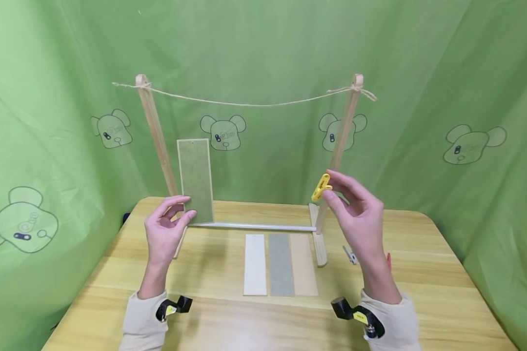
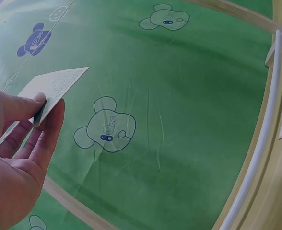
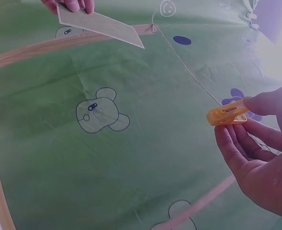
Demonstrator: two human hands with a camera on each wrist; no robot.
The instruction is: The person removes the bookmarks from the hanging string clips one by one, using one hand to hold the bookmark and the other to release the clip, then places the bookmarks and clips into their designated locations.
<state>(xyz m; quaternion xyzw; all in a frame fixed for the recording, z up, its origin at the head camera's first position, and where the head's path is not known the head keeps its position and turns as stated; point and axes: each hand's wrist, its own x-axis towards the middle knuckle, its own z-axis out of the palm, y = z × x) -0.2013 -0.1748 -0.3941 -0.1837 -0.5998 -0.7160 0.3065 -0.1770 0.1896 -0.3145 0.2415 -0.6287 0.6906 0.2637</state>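
My left hand [image 1: 167, 229] pinches the lower left edge of a green rectangular card [image 1: 196, 180] with a pale border and a small hole near its top. The card stands upright in the air, in front of the left post. In the left wrist view the thumb presses one face of the card [image 2: 59, 86] and the fingers lie behind it. A yellow clothespin [image 1: 321, 187] is pinched between thumb and fingers of my right hand [image 1: 357, 209], near the right post. Above both hands a twine line [image 1: 246, 105] sags between the posts, with nothing hanging on it.
The wooden frame has a left post [image 1: 155, 126], a right post [image 1: 346, 126] and a white bottom rod [image 1: 254, 225]. White [image 1: 255, 265], grey [image 1: 281, 265] and peach cards [image 1: 304, 265] lie on the table [image 1: 228, 326]. A grey clip [image 1: 350, 255] and a red object [image 1: 389, 262] lie by my right wrist.
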